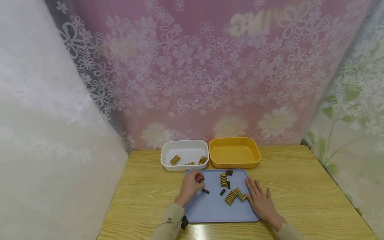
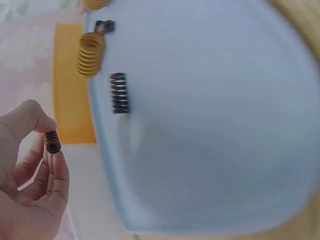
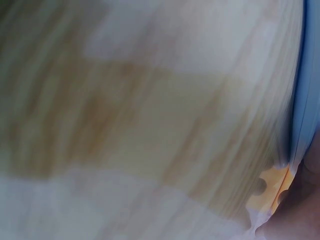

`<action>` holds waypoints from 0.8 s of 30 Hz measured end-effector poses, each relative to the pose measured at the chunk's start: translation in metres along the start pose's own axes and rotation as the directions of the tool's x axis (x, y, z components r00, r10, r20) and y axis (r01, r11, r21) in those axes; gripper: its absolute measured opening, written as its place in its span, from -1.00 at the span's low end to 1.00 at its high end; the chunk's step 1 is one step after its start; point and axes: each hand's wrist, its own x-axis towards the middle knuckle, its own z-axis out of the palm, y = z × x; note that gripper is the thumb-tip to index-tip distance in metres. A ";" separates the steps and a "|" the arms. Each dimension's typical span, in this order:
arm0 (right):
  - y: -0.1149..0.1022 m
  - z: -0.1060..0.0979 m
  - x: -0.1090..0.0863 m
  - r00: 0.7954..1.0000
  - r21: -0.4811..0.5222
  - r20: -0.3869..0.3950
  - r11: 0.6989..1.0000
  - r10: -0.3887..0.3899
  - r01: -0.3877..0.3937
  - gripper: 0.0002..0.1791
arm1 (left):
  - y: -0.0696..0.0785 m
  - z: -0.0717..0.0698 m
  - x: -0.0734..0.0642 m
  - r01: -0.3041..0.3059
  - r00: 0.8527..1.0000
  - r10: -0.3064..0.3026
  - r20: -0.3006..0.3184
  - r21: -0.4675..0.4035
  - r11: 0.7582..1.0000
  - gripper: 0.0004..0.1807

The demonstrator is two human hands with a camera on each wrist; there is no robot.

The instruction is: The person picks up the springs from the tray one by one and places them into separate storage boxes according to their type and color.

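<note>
My left hand (image 1: 189,186) pinches a small dark coil spring (image 2: 52,142) between thumb and fingertips, above the left part of the blue tray (image 1: 207,211). Just below that hand lies another dark spring (image 1: 205,191) on the tray. My right hand (image 1: 262,203) rests with fingers extended along the tray's right edge, its thumb close to a yellow spring (image 1: 240,194). Beside that one is a second large yellow spring (image 1: 231,197), and a third yellow spring (image 1: 223,180) stands farther back. Several small dark springs (image 1: 222,192) lie around them. In the right wrist view the hand shows only at the lower right corner.
Behind the tray, a white bin (image 1: 184,168) contains yellow springs (image 1: 175,160). An orange-yellow bin (image 1: 235,165) stands against its right side. Everything sits on a wood-grain table (image 1: 300,190), with a floral curtain (image 1: 210,83) behind and at both sides.
</note>
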 end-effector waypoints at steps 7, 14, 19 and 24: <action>0.002 -0.001 0.002 1.000 -0.006 -0.001 1.000 0.004 -0.004 -0.36 | 0.015 -0.001 0.017 -0.045 0.999 0.046 0.007 -0.015 0.999 -0.82; 0.007 0.006 0.000 0.998 0.022 -0.060 0.999 -0.023 0.024 -0.36 | 0.030 0.002 0.045 -0.092 0.996 0.091 0.015 0.002 0.996 -0.82; 0.014 0.018 -0.002 0.994 0.025 -0.100 0.998 -0.049 0.052 -0.37 | 0.041 0.008 0.068 -0.125 0.992 0.125 0.013 0.042 0.991 -0.85; 0.012 0.018 -0.002 0.992 0.008 -0.112 0.998 -0.055 0.056 -0.37 | 0.051 0.020 0.092 -0.095 0.995 0.093 0.046 0.058 0.994 -0.88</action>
